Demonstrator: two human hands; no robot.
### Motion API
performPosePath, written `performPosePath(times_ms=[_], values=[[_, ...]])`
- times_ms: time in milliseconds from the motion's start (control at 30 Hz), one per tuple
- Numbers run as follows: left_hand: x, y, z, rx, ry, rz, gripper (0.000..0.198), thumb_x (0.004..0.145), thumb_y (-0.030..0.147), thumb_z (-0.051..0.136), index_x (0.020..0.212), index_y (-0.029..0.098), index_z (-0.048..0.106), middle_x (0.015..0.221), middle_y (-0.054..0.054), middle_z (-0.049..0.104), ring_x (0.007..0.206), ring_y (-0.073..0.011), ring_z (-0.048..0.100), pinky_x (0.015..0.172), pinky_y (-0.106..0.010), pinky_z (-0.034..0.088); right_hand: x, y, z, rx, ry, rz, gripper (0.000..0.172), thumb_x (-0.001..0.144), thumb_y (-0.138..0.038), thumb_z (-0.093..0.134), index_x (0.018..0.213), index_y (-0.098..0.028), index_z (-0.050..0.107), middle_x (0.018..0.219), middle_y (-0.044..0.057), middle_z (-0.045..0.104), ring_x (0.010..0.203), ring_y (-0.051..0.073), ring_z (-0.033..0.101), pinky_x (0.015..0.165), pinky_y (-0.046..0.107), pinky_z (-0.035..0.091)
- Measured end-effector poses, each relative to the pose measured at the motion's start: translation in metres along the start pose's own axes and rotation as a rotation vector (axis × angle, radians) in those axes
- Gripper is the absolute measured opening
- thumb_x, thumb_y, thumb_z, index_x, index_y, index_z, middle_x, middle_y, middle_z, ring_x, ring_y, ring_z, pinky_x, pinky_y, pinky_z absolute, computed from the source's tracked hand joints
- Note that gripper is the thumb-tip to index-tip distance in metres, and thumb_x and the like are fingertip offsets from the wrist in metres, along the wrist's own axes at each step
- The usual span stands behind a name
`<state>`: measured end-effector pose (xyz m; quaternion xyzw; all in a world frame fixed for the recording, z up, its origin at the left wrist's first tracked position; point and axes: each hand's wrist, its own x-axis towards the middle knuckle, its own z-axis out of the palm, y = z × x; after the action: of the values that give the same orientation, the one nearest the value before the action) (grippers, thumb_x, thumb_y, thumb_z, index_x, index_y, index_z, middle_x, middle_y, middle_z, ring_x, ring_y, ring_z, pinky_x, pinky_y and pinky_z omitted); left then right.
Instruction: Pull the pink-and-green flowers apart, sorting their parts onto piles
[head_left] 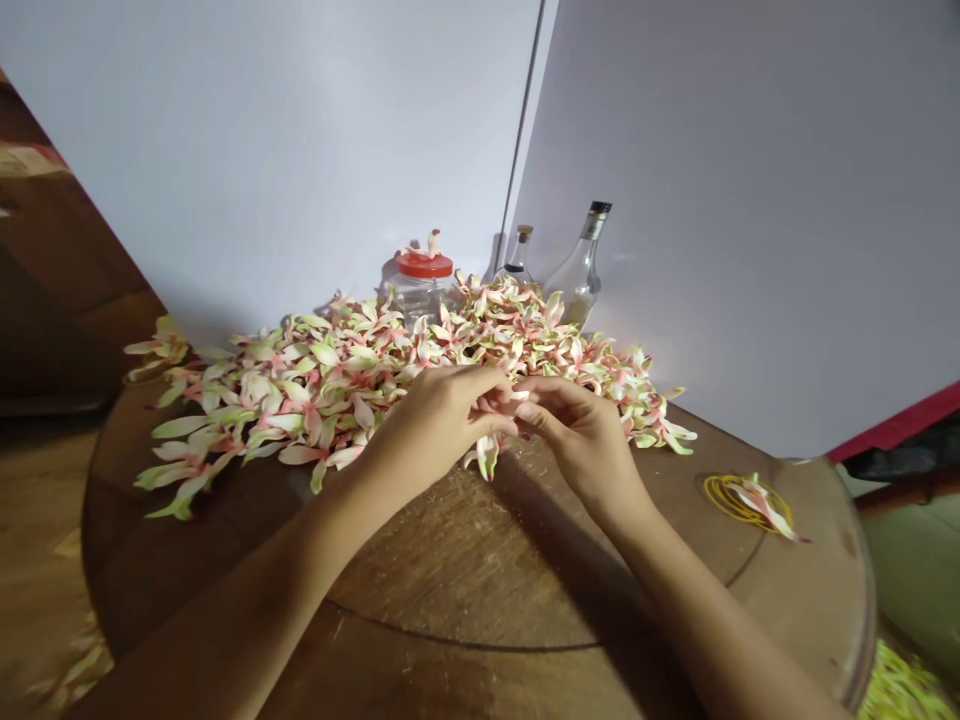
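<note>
My left hand (450, 408) and my right hand (583, 432) meet fingertip to fingertip above the near edge of the flower pile. Both are closed in a pinch on a pale pink-and-white flower (487, 460), whose petals hang below my left fingers. A small white piece (520, 396) shows between the two sets of fingertips. My fingers cover most of what is held. Just beyond them spreads a heap of pink, white and green flowers (292, 385).
The round wooden table (450, 560) stands against pale walls. Behind the pile are a red-lidded jar (424, 266) with a flower on top, a corked bottle (519, 262) and a taller clear bottle (579, 275). A yellow coil (731, 502) lies at right beneath a single flower (769, 508).
</note>
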<state>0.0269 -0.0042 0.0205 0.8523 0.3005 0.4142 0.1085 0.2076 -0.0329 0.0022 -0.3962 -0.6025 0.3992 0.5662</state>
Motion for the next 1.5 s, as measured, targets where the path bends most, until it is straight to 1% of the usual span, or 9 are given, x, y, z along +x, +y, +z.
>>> performPosePath(times_ms=[233,367,567,733,867,1000,1200,1367,1500], values=[[0.001,-0.009,0.006,-0.008,-0.051,-0.089,0.008,0.085,0.013,0.072,0.086,0.02,0.073,0.082,0.0,0.075,0.068,-0.013,0.066,0.067,-0.027,0.048,0.003,0.003,-0.005,-0.046,0.05,-0.024,0.015,0.087,-0.036,0.071,0.088,-0.021,0.07,0.074,0.001,0.07,0.066,0.014,0.065,0.064,0.029,0.054],[0.001,-0.021,0.006,0.045,-0.057,-0.212,0.007,0.086,0.019,0.072,0.09,0.022,0.075,0.081,-0.001,0.076,0.059,-0.0137,0.063,0.07,-0.032,0.05,0.011,0.011,-0.029,-0.52,0.075,-0.072,0.021,0.092,-0.04,0.063,0.093,-0.021,0.072,0.084,0.005,0.074,0.073,0.018,0.066,0.069,0.033,0.051],[-0.002,-0.032,0.013,0.038,-0.108,-0.17,0.011,0.087,0.021,0.069,0.092,0.026,0.076,0.092,-0.003,0.077,0.073,-0.0181,0.068,0.082,-0.04,0.054,0.014,0.012,-0.061,-0.962,-0.163,-0.153,0.018,0.092,-0.026,0.062,0.101,-0.025,0.077,0.097,0.007,0.075,0.08,0.022,0.066,0.074,0.036,0.049],[-0.007,-0.028,0.028,0.075,-0.226,-0.1,0.015,0.087,0.017,0.068,0.093,0.026,0.077,0.095,-0.005,0.076,0.092,-0.0231,0.069,0.08,-0.038,0.053,0.018,0.035,-0.054,-1.104,-0.342,-0.276,0.019,0.089,-0.014,0.063,0.097,-0.023,0.078,0.1,0.01,0.07,0.092,0.024,0.063,0.086,0.04,0.047],[-0.009,-0.03,0.038,0.086,-0.288,-0.09,0.019,0.087,0.012,0.064,0.093,0.024,0.077,0.096,-0.006,0.076,0.092,-0.023,0.068,0.081,-0.037,0.051,0.022,0.046,-0.048,-1.235,-0.322,-0.354,0.02,0.093,-0.017,0.059,0.09,-0.022,0.078,0.1,0.011,0.07,0.09,0.025,0.059,0.085,0.04,0.044],[-0.008,-0.03,0.034,0.051,-0.221,-0.091,0.022,0.084,0.01,0.064,0.095,0.023,0.077,0.094,-0.006,0.075,0.091,-0.0226,0.068,0.081,-0.038,0.053,0.021,0.037,-0.048,-1.104,-0.246,-0.339,0.023,0.095,-0.02,0.055,0.091,-0.023,0.077,0.104,0.01,0.073,0.092,0.024,0.062,0.083,0.038,0.046],[-0.003,-0.022,0.017,0.058,-0.057,-0.02,0.014,0.09,0.016,0.064,0.099,0.022,0.074,0.11,-0.006,0.072,0.099,-0.0196,0.066,0.094,-0.041,0.053,0.017,0.015,-0.054,-0.608,0.034,-0.002,0.023,0.086,-0.038,0.069,0.096,-0.02,0.078,0.077,0.004,0.074,0.065,0.017,0.063,0.063,0.032,0.048],[-0.001,-0.008,0.006,-0.136,-0.088,-0.015,0.017,0.095,0.033,0.063,0.094,0.024,0.076,0.116,-0.005,0.07,0.108,-0.0185,0.065,0.099,-0.038,0.05,0.014,0.0,-0.047,-0.422,0.029,-0.015,0.028,0.083,-0.04,0.075,0.103,-0.021,0.078,0.093,0.006,0.077,0.076,0.018,0.068,0.071,0.035,0.055],[-0.001,0.0,0.001,-0.323,-0.158,-0.114,0.042,0.102,0.043,0.048,0.076,0.022,0.073,0.096,-0.005,0.074,0.101,-0.0181,0.068,0.093,-0.033,0.052,0.008,-0.01,-0.036,-0.35,-0.016,-0.042,0.025,0.084,-0.038,0.075,0.106,-0.025,0.079,0.099,0.004,0.079,0.085,0.019,0.071,0.079,0.037,0.058]])
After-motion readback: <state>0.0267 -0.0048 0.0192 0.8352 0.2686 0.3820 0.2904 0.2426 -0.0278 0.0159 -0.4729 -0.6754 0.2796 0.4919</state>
